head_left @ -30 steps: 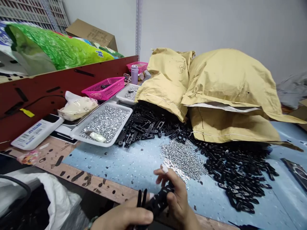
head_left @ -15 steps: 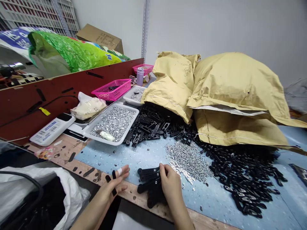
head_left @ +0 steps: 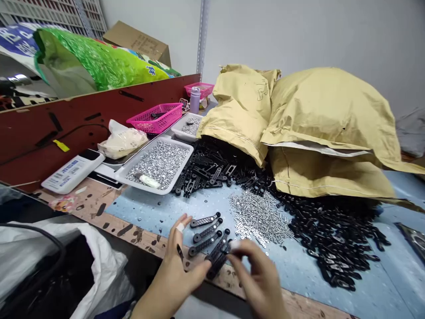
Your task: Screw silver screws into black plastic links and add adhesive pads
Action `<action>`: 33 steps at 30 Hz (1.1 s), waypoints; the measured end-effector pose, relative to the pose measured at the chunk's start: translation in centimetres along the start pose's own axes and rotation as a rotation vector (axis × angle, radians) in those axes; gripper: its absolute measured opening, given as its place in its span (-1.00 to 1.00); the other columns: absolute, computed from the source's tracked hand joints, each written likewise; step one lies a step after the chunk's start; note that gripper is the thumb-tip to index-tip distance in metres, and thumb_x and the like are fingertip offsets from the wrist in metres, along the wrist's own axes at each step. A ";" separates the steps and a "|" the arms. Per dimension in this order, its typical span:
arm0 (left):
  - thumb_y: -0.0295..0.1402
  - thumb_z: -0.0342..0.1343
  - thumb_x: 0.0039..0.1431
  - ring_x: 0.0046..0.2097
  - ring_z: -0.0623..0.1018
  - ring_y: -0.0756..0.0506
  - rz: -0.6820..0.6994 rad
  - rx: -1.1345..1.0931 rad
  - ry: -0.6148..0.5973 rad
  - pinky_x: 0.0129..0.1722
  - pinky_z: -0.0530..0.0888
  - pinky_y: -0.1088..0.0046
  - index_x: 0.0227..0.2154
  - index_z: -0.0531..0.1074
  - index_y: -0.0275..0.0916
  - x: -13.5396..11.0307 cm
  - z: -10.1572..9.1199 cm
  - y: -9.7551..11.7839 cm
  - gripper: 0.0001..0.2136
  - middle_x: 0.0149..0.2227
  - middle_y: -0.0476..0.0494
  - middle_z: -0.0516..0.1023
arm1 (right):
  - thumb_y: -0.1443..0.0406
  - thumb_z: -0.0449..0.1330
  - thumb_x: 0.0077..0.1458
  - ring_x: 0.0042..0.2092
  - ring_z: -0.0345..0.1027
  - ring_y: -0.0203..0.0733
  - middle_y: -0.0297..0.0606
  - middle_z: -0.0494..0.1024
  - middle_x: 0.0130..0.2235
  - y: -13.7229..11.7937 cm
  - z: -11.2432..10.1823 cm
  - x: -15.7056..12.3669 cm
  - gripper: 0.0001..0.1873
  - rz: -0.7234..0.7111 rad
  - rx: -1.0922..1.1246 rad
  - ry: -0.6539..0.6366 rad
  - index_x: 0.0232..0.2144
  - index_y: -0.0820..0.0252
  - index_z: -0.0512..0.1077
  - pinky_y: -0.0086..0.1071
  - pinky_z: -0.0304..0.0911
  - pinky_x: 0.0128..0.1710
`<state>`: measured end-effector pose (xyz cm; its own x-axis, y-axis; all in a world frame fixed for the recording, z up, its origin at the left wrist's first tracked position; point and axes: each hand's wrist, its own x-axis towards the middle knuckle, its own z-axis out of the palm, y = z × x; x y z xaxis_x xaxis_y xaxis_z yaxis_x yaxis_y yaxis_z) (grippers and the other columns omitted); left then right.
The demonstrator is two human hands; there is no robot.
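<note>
Several black plastic arms (head_left: pixel 206 231) lie fanned out in a row at the table's front edge, their perforated faces up. My left hand (head_left: pixel 181 266) is spread open around the left of this row, its thumb tip by the lower ends of the nearest arms and a white wrap on one finger. At the right of the row, my right hand (head_left: pixel 259 277) is closed, thumb and fingertips pinching the upper end of the nearest black plastic arm (head_left: pixel 217 264). The fingers partly hide that end. Just beyond lies a heap of silver pins and small washers (head_left: pixel 262 217).
A white tray of small metal pieces (head_left: pixel 159 161) stands at the back left, near a scale (head_left: pixel 73 170) and a pink basket (head_left: pixel 157 118). Large paper sacks (head_left: pixel 327 110) lean over black parts (head_left: pixel 335 239) on the right. An open white sack (head_left: pixel 102 261) sits front left.
The black plastic arms, bunched under my right hand before, now lie spread in a row. My left hand has moved right to them. My right hand has shifted right and nearer to me.
</note>
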<state>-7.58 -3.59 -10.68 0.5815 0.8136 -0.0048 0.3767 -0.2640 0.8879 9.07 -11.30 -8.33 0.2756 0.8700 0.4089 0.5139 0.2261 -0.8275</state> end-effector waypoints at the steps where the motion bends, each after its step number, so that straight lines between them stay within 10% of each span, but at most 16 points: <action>1: -0.36 0.16 0.01 0.31 0.01 -0.39 0.037 0.125 0.036 0.14 0.21 -0.16 0.29 -0.22 -0.11 -0.1 0.8 -0.2 -0.15 0.33 -0.30 -0.09 | 0.31 0.13 0.17 -0.35 0.38 -0.21 -0.25 0.47 -0.37 0.5 -0.8 -0.4 -0.91 0.117 0.010 0.075 -0.24 0.13 0.40 -0.42 0.34 -0.39; 5: -0.39 0.18 0.06 0.32 -0.14 -0.43 0.283 0.552 0.055 0.18 -0.08 -0.28 0.31 -0.24 -0.14 -0.1 2.6 -1.3 -0.15 0.35 -0.33 -0.21 | 0.11 0.24 0.05 -0.45 0.32 -0.24 -0.30 0.42 -0.47 2.3 -2.3 -1.2 -0.75 0.442 0.096 0.063 -0.43 0.19 0.45 -0.45 0.28 -0.50; 10: -0.48 0.04 0.18 0.21 0.24 -0.26 0.463 0.666 0.055 0.21 -0.05 0.03 0.23 0.09 -0.09 -0.9 1.1 -1.9 -0.45 0.21 -0.17 0.28 | 0.03 0.28 -0.04 -0.59 0.20 -0.32 -0.38 0.36 -0.61 3.8 -0.6 -1.9 -0.65 0.652 0.282 0.012 -0.45 0.21 0.44 -0.49 0.16 -0.63; 16: -0.58 -0.03 0.13 0.07 0.41 -0.16 0.537 0.691 -0.107 0.11 0.02 0.19 0.19 0.17 -0.07 -2.2 0.5 -2.2 -0.45 0.06 -0.01 0.48 | 0.12 0.23 0.02 -0.59 0.26 -0.28 -0.36 0.39 -0.62 4.7 0.9 -1.8 -0.75 0.628 0.172 -0.059 -0.47 0.20 0.45 -0.46 0.17 -0.61; 33: -0.32 0.04 0.22 0.05 0.39 -0.16 0.500 0.559 -0.017 0.07 0.04 0.19 0.15 0.26 -0.12 -2.1 1.7 -2.1 -0.58 0.03 -0.06 0.50 | 0.26 0.10 0.04 -0.52 0.31 -0.27 -0.31 0.45 -0.46 4.7 1.3 -1.6 -0.91 0.528 -0.164 -0.170 -0.38 0.16 0.34 -0.44 0.21 -0.51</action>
<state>-8.38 -5.60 -13.29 0.7887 0.5207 0.3268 0.3723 -0.8276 0.4201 9.96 -11.08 -13.41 0.4012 0.9078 -0.1221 0.4656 -0.3169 -0.8263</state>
